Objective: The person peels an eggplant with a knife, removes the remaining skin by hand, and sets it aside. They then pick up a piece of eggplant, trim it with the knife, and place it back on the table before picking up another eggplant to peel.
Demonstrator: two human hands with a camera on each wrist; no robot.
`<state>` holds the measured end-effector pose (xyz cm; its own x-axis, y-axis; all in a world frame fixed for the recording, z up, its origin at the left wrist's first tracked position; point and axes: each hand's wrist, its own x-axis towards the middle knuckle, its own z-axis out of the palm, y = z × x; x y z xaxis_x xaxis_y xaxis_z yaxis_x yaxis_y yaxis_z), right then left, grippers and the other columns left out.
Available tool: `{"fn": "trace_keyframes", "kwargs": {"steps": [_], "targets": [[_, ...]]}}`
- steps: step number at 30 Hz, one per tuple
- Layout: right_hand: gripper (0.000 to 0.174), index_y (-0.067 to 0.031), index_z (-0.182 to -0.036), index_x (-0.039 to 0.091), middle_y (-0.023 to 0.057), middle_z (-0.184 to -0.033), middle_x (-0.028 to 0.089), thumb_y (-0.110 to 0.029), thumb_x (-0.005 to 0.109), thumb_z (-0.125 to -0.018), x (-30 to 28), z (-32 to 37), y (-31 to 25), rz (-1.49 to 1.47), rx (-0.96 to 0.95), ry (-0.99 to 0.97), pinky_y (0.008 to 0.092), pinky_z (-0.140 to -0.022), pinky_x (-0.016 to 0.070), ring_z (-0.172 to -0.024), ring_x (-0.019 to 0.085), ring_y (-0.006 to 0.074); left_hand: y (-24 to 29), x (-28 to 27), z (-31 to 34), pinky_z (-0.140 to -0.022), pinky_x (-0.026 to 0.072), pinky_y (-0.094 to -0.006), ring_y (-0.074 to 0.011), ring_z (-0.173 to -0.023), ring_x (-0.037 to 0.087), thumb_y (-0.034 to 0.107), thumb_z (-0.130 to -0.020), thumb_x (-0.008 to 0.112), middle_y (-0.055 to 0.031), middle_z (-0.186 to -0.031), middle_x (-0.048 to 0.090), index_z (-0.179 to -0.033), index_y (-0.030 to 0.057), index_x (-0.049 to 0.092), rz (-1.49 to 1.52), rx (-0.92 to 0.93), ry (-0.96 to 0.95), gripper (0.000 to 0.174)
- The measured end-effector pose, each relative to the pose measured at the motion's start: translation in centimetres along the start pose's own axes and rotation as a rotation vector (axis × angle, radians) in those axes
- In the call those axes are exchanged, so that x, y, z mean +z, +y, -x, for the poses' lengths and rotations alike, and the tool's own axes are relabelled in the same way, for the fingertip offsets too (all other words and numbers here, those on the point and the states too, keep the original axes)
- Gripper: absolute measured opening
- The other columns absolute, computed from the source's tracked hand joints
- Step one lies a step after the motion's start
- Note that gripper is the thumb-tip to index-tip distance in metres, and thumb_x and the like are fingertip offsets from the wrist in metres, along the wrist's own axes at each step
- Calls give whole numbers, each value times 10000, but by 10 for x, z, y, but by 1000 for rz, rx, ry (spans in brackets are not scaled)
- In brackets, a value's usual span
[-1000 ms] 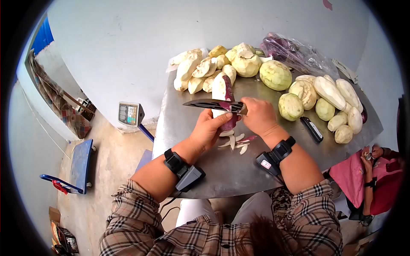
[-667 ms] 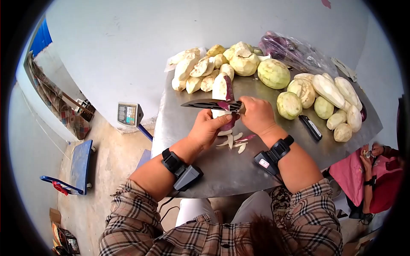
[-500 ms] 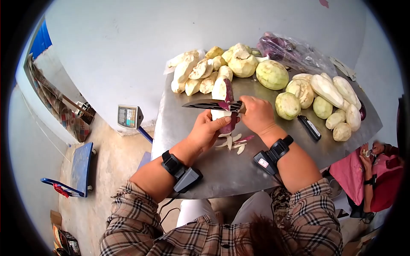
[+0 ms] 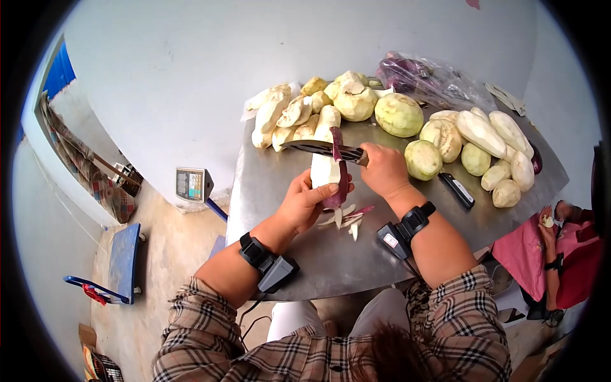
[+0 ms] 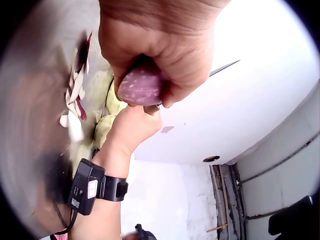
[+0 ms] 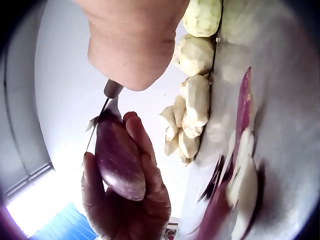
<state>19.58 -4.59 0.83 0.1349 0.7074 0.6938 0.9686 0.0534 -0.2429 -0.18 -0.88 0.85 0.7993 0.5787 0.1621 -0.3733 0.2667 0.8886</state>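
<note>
The left hand [image 4: 303,202] grips the lower end of a partly peeled eggplant [image 4: 325,170], white on one side and purple on the other. In the left wrist view its purple end [image 5: 142,87] pokes out of the curled fingers. The right hand [image 4: 386,170] holds a knife by its handle, the dark blade [image 4: 315,148] lying across the eggplant's upper part. A strip of purple skin [image 4: 337,141] stands up at the blade. In the right wrist view the eggplant's purple side [image 6: 117,157] rests between the left thumb and fingers.
Peelings [image 4: 347,219] lie on the metal table [image 4: 331,270] below the hands. Peeled eggplants [image 4: 270,114] and round ones [image 4: 399,114] stand behind, more at the right beside a black-handled tool [image 4: 456,191]. Bagged purple eggplants [image 4: 414,71] lie at the back. Another person [image 4: 560,261] is at the right.
The knife has moved up along the eggplant, away from the left hand, and a purple skin strip has lifted at the blade. The left hand and eggplant sit slightly lower in view.
</note>
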Motion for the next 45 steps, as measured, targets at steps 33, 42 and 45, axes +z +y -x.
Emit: {"fn": "trace_keyframes", "kwargs": {"steps": [33,42,45], "targets": [[122,-87,-764,573,115,-718,634,-109,623,-655,0,5,-24,-87,-140,-28,413,-620,507,-672,624,321,-3,-6,-4,-776,493,-263,-137,-856,619,46,-847,632,-79,-958,658,-1055,-26,596,-214,82,64,223],[70,-84,-742,571,117,-703,627,-114,597,-684,-1,3,-17,-63,-69,-18,424,-604,504,-654,620,326,-6,-3,-4,-846,513,-366,-241,-957,621,62,-854,611,-155,-1070,610,-1213,-3,438,-142,72,85,404],[74,-88,-762,593,122,-719,635,-114,588,-694,3,3,-14,-26,-50,-29,424,-610,505,-671,624,327,-4,0,-2,-840,518,-387,-263,-967,618,70,-847,622,-168,-1090,597,-1242,28,396,-111,31,71,456]]}}
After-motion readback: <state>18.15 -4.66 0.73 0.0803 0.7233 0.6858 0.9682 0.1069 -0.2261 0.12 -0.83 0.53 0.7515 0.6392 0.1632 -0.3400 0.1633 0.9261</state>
